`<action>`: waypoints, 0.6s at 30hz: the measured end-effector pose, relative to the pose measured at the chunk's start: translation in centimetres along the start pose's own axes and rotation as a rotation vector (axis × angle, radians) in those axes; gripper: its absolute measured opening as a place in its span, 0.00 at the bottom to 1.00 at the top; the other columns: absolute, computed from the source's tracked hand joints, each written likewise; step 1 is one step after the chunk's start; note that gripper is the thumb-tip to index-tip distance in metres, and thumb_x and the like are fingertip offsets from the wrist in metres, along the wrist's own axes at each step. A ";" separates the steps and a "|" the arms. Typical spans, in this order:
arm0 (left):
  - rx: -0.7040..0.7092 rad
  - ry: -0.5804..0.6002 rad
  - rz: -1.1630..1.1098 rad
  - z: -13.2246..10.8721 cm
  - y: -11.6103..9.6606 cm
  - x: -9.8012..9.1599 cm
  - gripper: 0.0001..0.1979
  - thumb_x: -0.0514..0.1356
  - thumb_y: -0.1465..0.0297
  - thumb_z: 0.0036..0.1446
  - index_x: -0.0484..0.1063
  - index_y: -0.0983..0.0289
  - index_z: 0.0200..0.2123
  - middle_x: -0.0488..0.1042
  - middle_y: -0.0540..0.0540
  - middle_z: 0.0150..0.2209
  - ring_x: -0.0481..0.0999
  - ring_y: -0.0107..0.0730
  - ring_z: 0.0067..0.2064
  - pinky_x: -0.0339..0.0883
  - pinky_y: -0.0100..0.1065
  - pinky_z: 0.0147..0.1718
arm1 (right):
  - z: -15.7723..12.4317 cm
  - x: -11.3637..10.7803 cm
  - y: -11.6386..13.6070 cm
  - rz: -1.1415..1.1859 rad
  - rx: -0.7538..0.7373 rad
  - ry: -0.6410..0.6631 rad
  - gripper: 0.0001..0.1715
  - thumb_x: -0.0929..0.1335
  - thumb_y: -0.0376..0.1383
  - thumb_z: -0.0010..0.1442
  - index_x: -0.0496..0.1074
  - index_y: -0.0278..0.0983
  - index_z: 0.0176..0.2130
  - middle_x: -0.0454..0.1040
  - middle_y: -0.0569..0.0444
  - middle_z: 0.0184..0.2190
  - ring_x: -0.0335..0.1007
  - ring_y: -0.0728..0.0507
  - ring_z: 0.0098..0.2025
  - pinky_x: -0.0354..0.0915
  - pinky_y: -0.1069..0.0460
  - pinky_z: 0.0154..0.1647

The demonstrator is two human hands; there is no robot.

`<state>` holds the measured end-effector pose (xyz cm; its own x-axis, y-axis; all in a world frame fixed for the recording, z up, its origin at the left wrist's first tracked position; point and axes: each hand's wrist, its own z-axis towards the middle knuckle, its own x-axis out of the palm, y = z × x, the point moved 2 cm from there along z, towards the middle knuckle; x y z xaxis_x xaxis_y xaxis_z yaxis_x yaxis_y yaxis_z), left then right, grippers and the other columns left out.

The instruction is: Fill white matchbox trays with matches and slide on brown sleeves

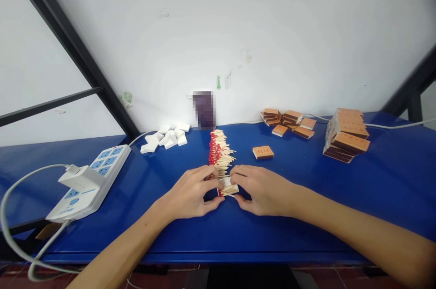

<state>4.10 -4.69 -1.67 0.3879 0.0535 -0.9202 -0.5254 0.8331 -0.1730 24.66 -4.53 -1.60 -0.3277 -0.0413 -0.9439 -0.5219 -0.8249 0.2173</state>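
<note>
A small white matchbox tray [230, 182] lies on the blue table in front of me, with several red-tipped matches [227, 191] in its near part. My left hand [193, 192] closes around the tray's left end, thumb and fingers at the match heads. From the other side, my right hand [264, 190] grips the right end, its thumb by the bare stick ends. Just beyond the tray stretches a long heap of loose matches [220, 152], red heads to the left. The fingers partly hide the tray's ends.
White empty trays [165, 139] are piled at the back left. A single matchbox [263, 152] lies right of the matches; more matchboxes [289, 121] and a stacked block [346, 137] stand farther right. A power strip [91, 184] with cables is at left. A pixelated dark object [204, 111] stands against the wall.
</note>
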 end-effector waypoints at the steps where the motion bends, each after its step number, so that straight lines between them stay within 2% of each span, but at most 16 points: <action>1: 0.002 0.001 0.004 0.0 0.0 0.0 0.07 0.60 0.66 0.61 0.75 0.62 0.39 0.71 0.56 0.39 0.72 0.34 0.37 0.67 0.34 0.36 | 0.0 0.0 0.0 0.001 -0.001 0.006 0.07 0.66 0.30 0.59 0.72 0.30 0.38 0.73 0.43 0.41 0.71 0.40 0.41 0.69 0.47 0.42; 5: -0.001 0.002 0.014 0.0 0.0 0.0 0.07 0.60 0.67 0.60 0.75 0.63 0.37 0.70 0.56 0.38 0.71 0.34 0.37 0.67 0.34 0.34 | 0.1 0.2 0.0 0.012 0.018 0.031 0.03 0.67 0.28 0.58 0.72 0.32 0.35 0.72 0.44 0.44 0.71 0.42 0.40 0.69 0.48 0.43; 10: -0.003 -0.006 -0.001 0.0 0.1 0.0 0.08 0.60 0.65 0.61 0.75 0.62 0.39 0.71 0.56 0.39 0.71 0.34 0.37 0.66 0.34 0.35 | 0.0 0.4 -0.1 0.008 0.017 0.016 0.06 0.68 0.29 0.56 0.72 0.31 0.37 0.72 0.44 0.43 0.70 0.40 0.43 0.68 0.47 0.45; 15: -0.022 0.051 -0.047 0.0 0.1 0.0 0.08 0.60 0.64 0.60 0.75 0.62 0.38 0.71 0.55 0.38 0.72 0.34 0.38 0.67 0.35 0.37 | -0.2 0.2 0.0 0.023 -0.001 0.008 0.07 0.69 0.31 0.55 0.71 0.33 0.37 0.73 0.48 0.38 0.68 0.41 0.40 0.66 0.47 0.42; 18: -0.029 0.078 -0.072 -0.1 -0.1 -0.1 0.08 0.60 0.64 0.61 0.74 0.62 0.39 0.72 0.54 0.38 0.73 0.34 0.38 0.67 0.35 0.38 | -0.2 -0.2 0.1 0.014 -0.019 0.013 0.08 0.69 0.33 0.55 0.70 0.34 0.38 0.73 0.48 0.40 0.67 0.41 0.40 0.64 0.46 0.43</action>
<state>4.04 -4.78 -1.61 0.3661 -0.0497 -0.9292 -0.5204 0.8169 -0.2488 24.85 -4.69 -1.48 -0.3250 -0.0603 -0.9438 -0.5019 -0.8348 0.2262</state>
